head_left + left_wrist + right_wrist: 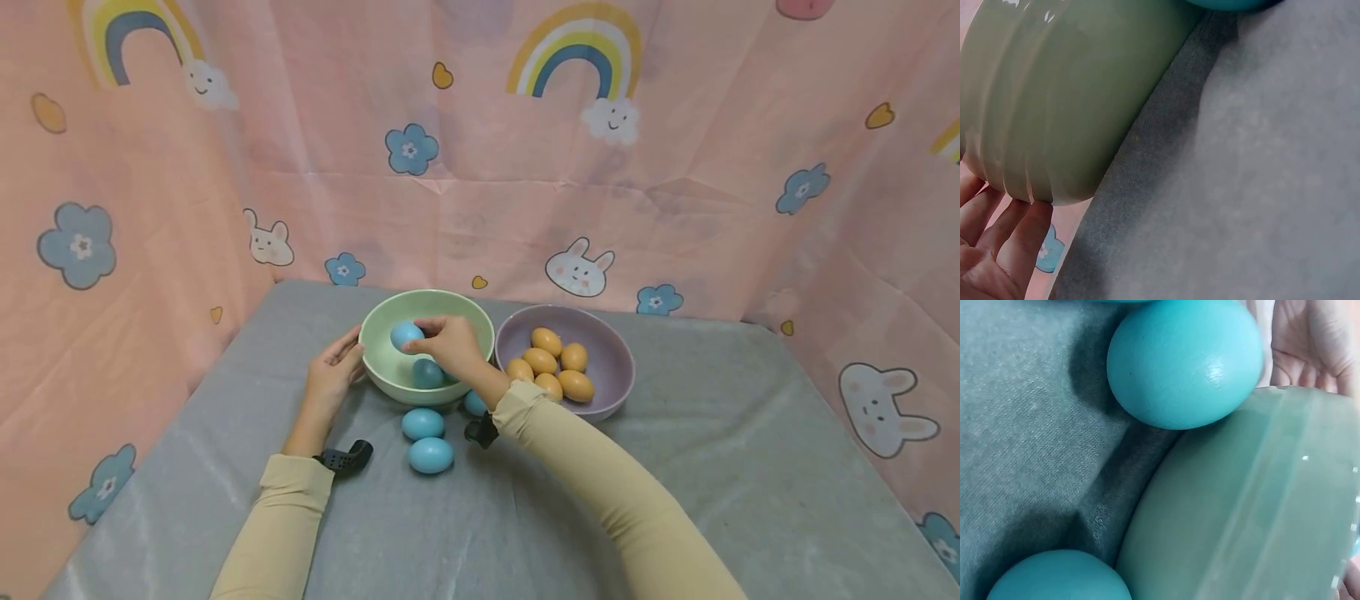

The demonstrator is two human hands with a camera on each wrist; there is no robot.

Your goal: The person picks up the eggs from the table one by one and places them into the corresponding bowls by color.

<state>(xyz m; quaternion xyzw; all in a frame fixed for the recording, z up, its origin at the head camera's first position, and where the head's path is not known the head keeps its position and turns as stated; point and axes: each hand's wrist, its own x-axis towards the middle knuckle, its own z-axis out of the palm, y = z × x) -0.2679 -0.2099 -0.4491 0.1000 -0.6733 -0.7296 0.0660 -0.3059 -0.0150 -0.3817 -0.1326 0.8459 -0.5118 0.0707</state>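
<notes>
A light green bowl [390, 386] stands on the grey-covered table. My left hand [332, 377] rests its fingertips on the bowl's outer left side; in the left wrist view the fingers [1025, 240] reach to its ridged wall. Inside the rim, my right hand [450, 343] pinches a blue egg [406, 336] between thumb and fingers. Another blue egg [427, 374] lies in the bowl, with a further one partly hidden by the right hand. In front of the bowl sit two blue eggs, a nearer one [431, 456] and a farther one [423, 424]; a third [475, 404] is partly behind the right wrist.
A purple bowl [617, 367] holding several orange-brown eggs [540, 361] stands right beside the green one. Grey cloth [712, 467] covers the table. A pink printed curtain [480, 225] encloses the back and sides.
</notes>
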